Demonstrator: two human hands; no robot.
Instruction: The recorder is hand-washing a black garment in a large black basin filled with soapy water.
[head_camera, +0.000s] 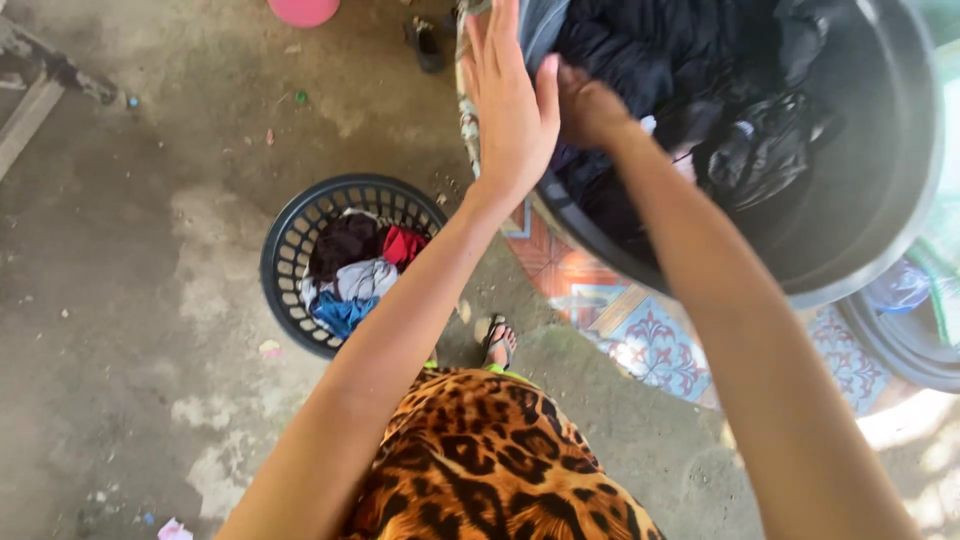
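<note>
A large grey tub (890, 190) full of dark wet clothes (650, 60) is raised in front of me at the upper right. My left hand (510, 100) is flat and open, its fingers spread, against the tub's near edge. My right hand (590, 105) reaches into the tub and is closed on a dark garment there. Below, on the concrete floor, stands a dark plastic laundry basket (285, 260) with several garments (355, 270) in red, white, blue and dark colours.
Patterned tiles (650, 340) run under the tub. Another dark basin (900, 340) sits at the right edge. A pink round object (303, 10) and a dark sandal (425, 45) lie at the top. My foot in a sandal (498, 342) is beside the basket.
</note>
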